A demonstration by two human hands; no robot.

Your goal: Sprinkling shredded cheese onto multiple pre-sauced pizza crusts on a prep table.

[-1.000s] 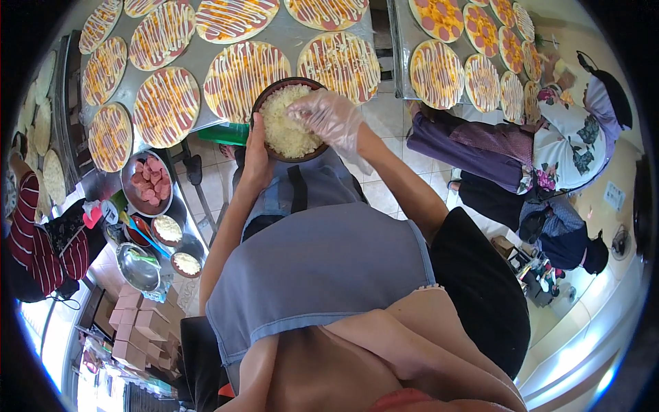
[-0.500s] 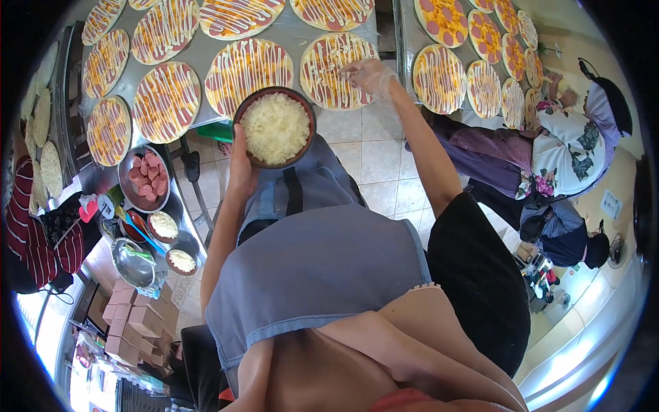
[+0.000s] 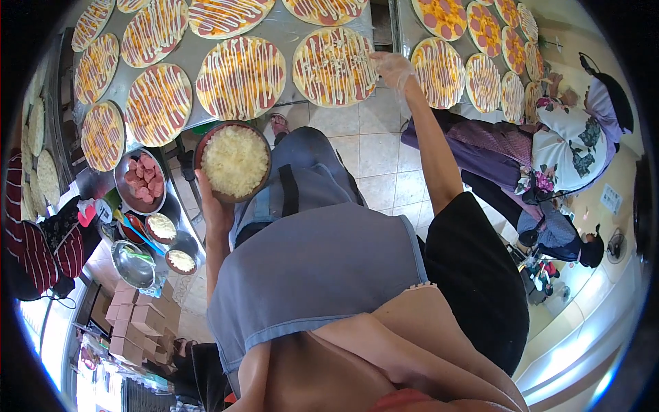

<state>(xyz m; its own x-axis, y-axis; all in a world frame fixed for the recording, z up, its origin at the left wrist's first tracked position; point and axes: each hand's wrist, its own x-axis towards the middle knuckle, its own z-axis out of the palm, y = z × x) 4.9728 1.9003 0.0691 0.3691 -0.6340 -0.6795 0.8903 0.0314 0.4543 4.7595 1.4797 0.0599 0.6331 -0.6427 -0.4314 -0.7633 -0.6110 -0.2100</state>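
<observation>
My left hand (image 3: 214, 204) holds a dark round bowl (image 3: 233, 161) full of shredded white cheese from below, at waist height in front of my blue apron. My right hand (image 3: 396, 69), in a clear plastic glove, reaches out over the right edge of a round pizza (image 3: 334, 65) striped with white and red sauce on the steel table (image 3: 274, 27). Its fingers are bunched, and I cannot tell whether cheese is in them. More striped pizzas (image 3: 240, 77) lie to the left.
Several pizzas cover both steel tables, including topped ones at far right (image 3: 439, 69). A bowl of sliced sausage (image 3: 141, 180) and small bowls (image 3: 162, 226) stand at left. A person in a floral top (image 3: 563, 144) works at right. Cardboard boxes (image 3: 134, 319) lie lower left.
My right hand left the cheese bowl and moved up and right to the pizza's edge. The bowl dropped lower and leftward in my left hand.
</observation>
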